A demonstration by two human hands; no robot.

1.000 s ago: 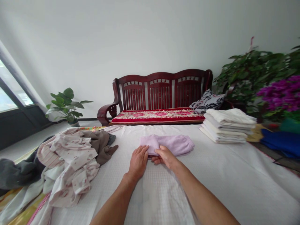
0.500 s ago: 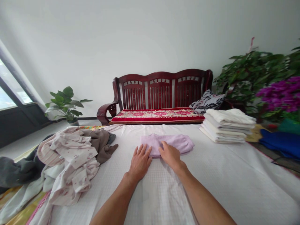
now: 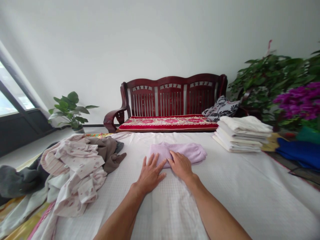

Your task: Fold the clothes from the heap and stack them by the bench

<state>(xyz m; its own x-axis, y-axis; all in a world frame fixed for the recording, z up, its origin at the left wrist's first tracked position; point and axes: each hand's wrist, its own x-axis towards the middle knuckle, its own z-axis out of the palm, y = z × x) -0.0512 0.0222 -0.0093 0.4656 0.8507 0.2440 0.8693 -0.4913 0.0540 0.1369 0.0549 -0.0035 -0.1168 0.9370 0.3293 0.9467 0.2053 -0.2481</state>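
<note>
Lays a bare left hand point(image 3: 150, 175) with fingers spread wide, gripping nothing, at the near left corner of a folded lilac, finely ribbed cloth garment point(image 3: 191, 153), and rests a bare right hand point(image 3: 182, 165) with slightly bent fingers and thumb apart on its near middle. Has that garment flat on a white checked cloth point(image 3: 240, 193), between a rumpled heap of pale printed and brown clothes point(image 3: 80, 170) and a neat stack of folded white cloths point(image 3: 242, 133). Faces a carved dark-red wooden bench point(image 3: 172, 95) beyond
</note>
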